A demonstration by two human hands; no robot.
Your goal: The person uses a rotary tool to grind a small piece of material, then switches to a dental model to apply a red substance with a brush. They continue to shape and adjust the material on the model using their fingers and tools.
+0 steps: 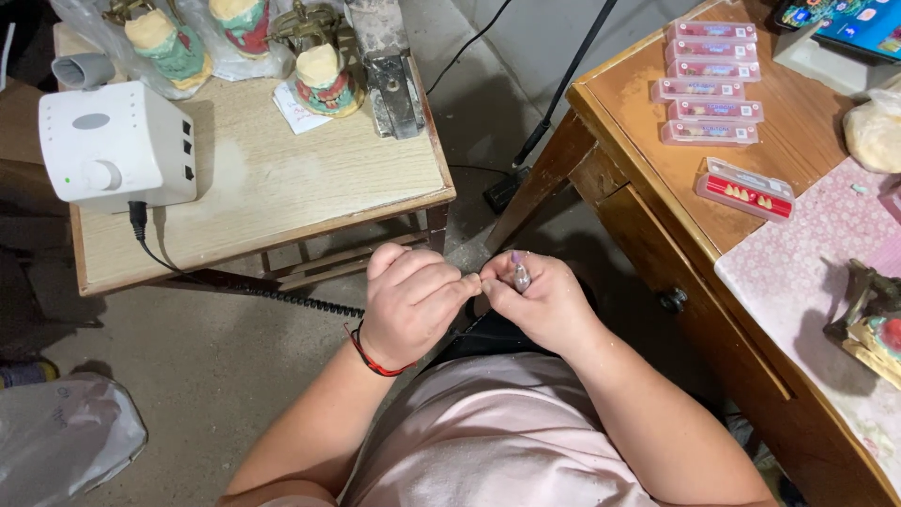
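My right hand [540, 305] grips a slim metal handpiece [519, 273] whose purple-tipped end points up between the fingers. My left hand [410, 302] is curled shut, its fingertips pinched together against the right hand's fingers; whatever small piece it pinches is hidden. A red cord bracelet circles the left wrist. A coiled black cable [300, 301] runs from under my hands toward the white control box [114, 143] with a round knob on the small light wooden table [272, 188] at the left.
Plaster dental models on brass articulators [324, 66] stand at the back of the small table. A brown wooden desk [657, 178] at the right carries several pink boxes of tooth sets [709, 84], one red box [744, 189], a floral mat and another articulator [873, 319]. Concrete floor lies between.
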